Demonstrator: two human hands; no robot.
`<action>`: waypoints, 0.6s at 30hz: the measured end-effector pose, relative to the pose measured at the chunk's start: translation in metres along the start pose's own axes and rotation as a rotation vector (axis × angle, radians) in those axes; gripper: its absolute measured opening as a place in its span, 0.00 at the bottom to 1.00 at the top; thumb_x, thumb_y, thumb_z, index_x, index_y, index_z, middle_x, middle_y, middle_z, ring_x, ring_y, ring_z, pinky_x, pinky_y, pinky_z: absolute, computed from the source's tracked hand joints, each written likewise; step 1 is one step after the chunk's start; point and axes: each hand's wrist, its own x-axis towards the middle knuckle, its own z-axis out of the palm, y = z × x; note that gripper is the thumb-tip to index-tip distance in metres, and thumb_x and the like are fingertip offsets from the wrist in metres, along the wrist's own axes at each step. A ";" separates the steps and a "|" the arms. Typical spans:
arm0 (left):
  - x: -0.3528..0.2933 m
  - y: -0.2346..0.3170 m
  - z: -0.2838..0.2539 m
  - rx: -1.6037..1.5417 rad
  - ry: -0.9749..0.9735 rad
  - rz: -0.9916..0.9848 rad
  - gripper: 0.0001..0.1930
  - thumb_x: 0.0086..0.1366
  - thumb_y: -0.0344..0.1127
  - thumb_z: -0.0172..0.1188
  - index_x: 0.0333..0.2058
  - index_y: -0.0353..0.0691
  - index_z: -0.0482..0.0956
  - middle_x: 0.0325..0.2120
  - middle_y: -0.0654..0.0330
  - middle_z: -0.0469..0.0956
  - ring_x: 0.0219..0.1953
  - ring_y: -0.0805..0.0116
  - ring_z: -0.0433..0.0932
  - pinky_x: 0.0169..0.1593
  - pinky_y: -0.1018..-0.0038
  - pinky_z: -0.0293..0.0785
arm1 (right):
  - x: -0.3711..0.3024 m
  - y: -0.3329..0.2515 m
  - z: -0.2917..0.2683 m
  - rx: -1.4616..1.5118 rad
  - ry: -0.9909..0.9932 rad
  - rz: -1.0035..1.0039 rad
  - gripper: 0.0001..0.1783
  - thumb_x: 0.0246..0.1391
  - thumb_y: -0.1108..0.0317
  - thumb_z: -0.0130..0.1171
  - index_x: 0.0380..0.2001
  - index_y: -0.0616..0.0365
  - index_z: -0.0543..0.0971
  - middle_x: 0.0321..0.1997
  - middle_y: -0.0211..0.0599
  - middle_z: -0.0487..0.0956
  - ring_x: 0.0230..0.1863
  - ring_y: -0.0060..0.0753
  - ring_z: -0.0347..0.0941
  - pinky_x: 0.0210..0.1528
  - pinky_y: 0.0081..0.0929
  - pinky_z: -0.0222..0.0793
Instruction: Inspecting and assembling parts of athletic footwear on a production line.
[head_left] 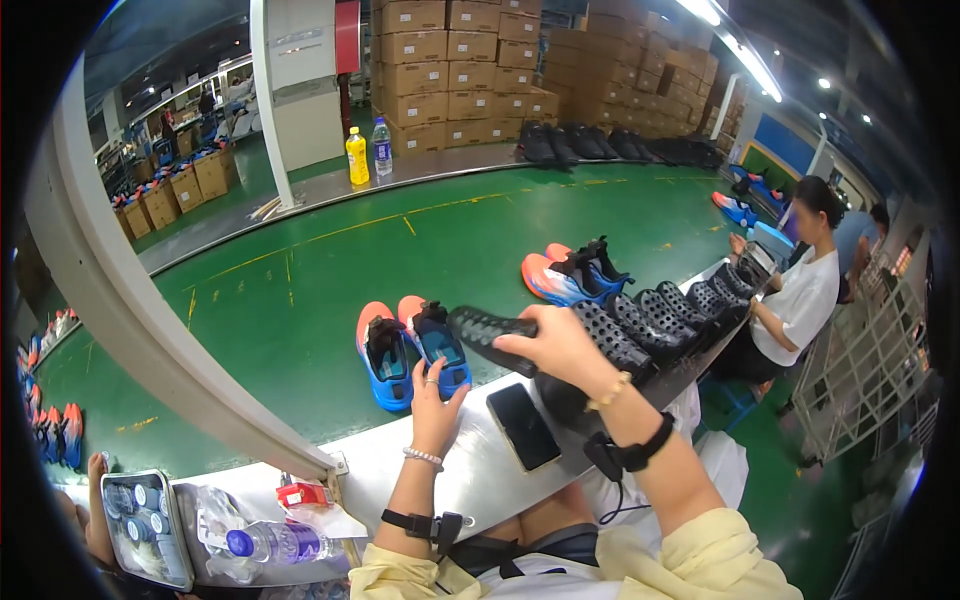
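A pair of running shoes, blue at the heel and coral at the toe, stands on the green work surface (pixel 300 330); the left shoe (pixel 385 350) is beside the right shoe (pixel 440 345). My left hand (pixel 435 410) is at the heel of the right shoe, fingers apart. Whether the fingertips press on the heel is hard to tell. In my right hand (pixel 560 345) is a black perforated shoe insert (pixel 488 335), held by one end and tilted above the right shoe. A row of similar black shoe inserts (pixel 610 335) lies to the right of that hand.
A phone (pixel 523 427) lies on the metal ledge before me. Another shoe pair (pixel 575 275) stands farther right. A white post (pixel 190 340) rises at left, near a water bottle (pixel 280 543) and a tray (pixel 147 530). A co-worker (pixel 805 290) sits at right.
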 end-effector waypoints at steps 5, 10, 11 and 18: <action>0.001 -0.022 -0.002 -0.162 -0.013 -0.096 0.25 0.55 0.32 0.69 0.52 0.38 0.75 0.62 0.49 0.63 0.54 0.53 0.74 0.51 0.67 0.78 | 0.064 -0.014 0.051 0.066 -0.398 0.146 0.32 0.45 0.51 0.69 0.28 0.79 0.78 0.28 0.56 0.81 0.20 0.45 0.80 0.17 0.34 0.77; -0.001 -0.037 -0.003 0.007 0.109 -0.098 0.22 0.53 0.31 0.69 0.47 0.36 0.76 0.59 0.49 0.66 0.48 0.55 0.77 0.44 0.68 0.78 | 0.105 -0.032 0.094 -0.009 -0.544 0.256 0.36 0.46 0.46 0.68 0.31 0.80 0.77 0.31 0.57 0.81 0.23 0.48 0.81 0.17 0.39 0.80; -0.002 -0.041 -0.003 0.011 0.110 -0.100 0.22 0.53 0.31 0.69 0.47 0.36 0.76 0.59 0.49 0.66 0.48 0.55 0.77 0.44 0.68 0.78 | 0.111 -0.033 0.091 -0.007 -0.547 0.255 0.36 0.46 0.46 0.68 0.31 0.80 0.77 0.31 0.57 0.81 0.23 0.48 0.81 0.17 0.39 0.80; 0.001 -0.025 -0.008 -0.018 0.059 -0.090 0.20 0.54 0.32 0.67 0.47 0.42 0.76 0.59 0.46 0.65 0.54 0.43 0.72 0.55 0.59 0.70 | 0.126 -0.049 0.080 -0.181 -0.618 0.335 0.30 0.51 0.45 0.62 0.34 0.68 0.83 0.31 0.52 0.82 0.28 0.47 0.83 0.25 0.37 0.80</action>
